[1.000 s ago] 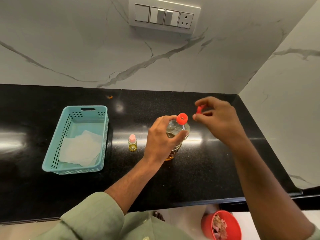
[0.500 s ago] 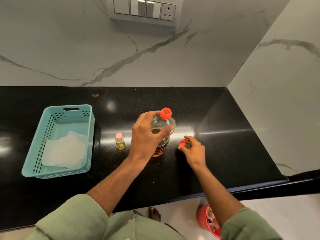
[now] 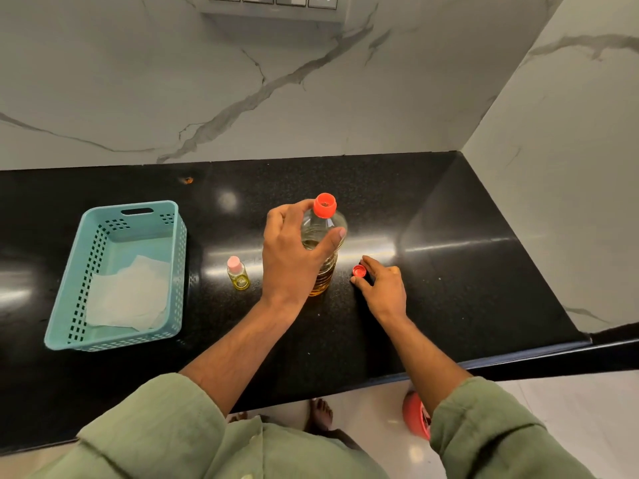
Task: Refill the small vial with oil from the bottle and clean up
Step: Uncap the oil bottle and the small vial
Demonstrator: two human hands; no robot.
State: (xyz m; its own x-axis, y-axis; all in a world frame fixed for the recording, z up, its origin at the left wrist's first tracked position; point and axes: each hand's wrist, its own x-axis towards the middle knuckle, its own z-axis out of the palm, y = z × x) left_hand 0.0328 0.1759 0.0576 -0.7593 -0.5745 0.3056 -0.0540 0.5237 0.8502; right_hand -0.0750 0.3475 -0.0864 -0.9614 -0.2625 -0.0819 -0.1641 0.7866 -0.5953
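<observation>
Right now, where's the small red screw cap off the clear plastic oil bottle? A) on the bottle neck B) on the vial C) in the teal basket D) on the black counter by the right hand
D: the small red screw cap lies open side up on the black counter, at the right hand's fingertips, right of the clear plastic oil bottle.

Bright, counter (image 3: pixel 449 271) glare streaks, wide-angle edge bending
</observation>
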